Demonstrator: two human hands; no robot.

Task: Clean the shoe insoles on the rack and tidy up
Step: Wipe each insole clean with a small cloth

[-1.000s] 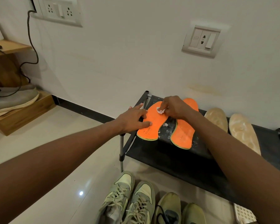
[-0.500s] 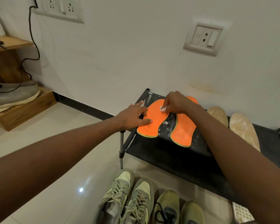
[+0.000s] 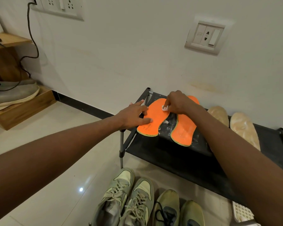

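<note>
Two orange insoles lie side by side on the black rack. My left hand presses flat on the left orange insole, fingers straight, holding it down near its left edge. My right hand pinches a small white wad of tissue against the toe half of that insole. The right orange insole lies partly under my right wrist. White specks dot the rack between the two. Two beige insoles lie farther right on the rack.
Two pairs of greenish sneakers stand on the tiled floor below the rack's front edge. A white perforated basket shows at the lower right. A grey shoe rests on a wooden step at the left. The wall stands directly behind the rack.
My right hand with the tissue has shifted slightly up the left orange insole toward its toe. My left hand stays pressed on the insole.
</note>
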